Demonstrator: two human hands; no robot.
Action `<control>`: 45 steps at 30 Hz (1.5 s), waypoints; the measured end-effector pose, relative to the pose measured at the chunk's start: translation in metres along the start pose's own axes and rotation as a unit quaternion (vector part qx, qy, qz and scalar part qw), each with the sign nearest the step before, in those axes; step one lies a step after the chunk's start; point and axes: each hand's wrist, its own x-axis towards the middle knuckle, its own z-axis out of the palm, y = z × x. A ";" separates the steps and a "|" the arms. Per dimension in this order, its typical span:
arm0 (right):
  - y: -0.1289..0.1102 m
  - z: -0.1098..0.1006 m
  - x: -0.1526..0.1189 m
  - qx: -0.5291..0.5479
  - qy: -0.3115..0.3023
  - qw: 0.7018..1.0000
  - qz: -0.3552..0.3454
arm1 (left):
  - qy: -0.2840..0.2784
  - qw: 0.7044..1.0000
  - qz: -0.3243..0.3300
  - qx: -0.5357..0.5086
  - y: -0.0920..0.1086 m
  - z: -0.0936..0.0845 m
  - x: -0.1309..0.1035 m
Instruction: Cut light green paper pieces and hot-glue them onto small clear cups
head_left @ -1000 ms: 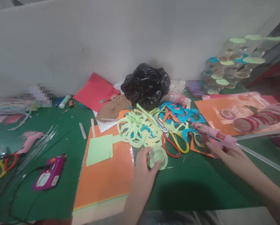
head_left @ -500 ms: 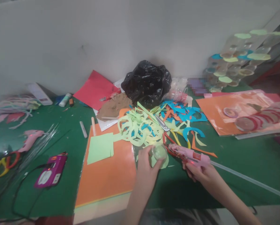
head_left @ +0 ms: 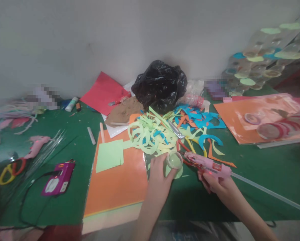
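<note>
My left hand (head_left: 160, 174) is closed around a small clear plastic cup-shaped piece (head_left: 174, 161), its round rim facing up toward me. Under that piece lies a light green paper cutout (head_left: 179, 173) on the table. My right hand (head_left: 213, 184) grips a pink hot glue gun (head_left: 207, 165) whose nozzle points left, close to the cup's rim; I cannot tell if it touches. A long translucent glue stick (head_left: 268, 191) runs out of the gun's back. Just beyond the hands are red and yellow scissors (head_left: 195, 146) and a heap of light green paper scraps (head_left: 146, 139).
Orange sheets (head_left: 117, 190) carry light green squares (head_left: 109, 155) on the left. Another pink glue gun (head_left: 37, 146) and a purple box with a cable (head_left: 58, 179) lie farther left. A black plastic bag (head_left: 160, 85) stands behind; a plastic bottle structure (head_left: 257, 63) rises at right.
The camera view has shifted slightly, so the table appears moved. The plastic piece's rim seems tilted a little more toward the glue gun. Both hands keep their hold.
</note>
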 end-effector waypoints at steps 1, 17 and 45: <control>0.000 0.000 0.000 -0.004 0.002 1.000 -0.002 | 0.000 1.000 0.001 0.001 0.000 0.000 0.000; 0.003 -0.002 0.002 -0.055 0.000 0.998 -0.017 | -0.015 1.000 -0.008 -0.012 0.003 -0.001 0.000; 0.012 -0.004 -0.005 -0.037 -0.012 0.999 0.024 | 0.089 0.995 -0.034 -0.035 -0.004 0.004 0.002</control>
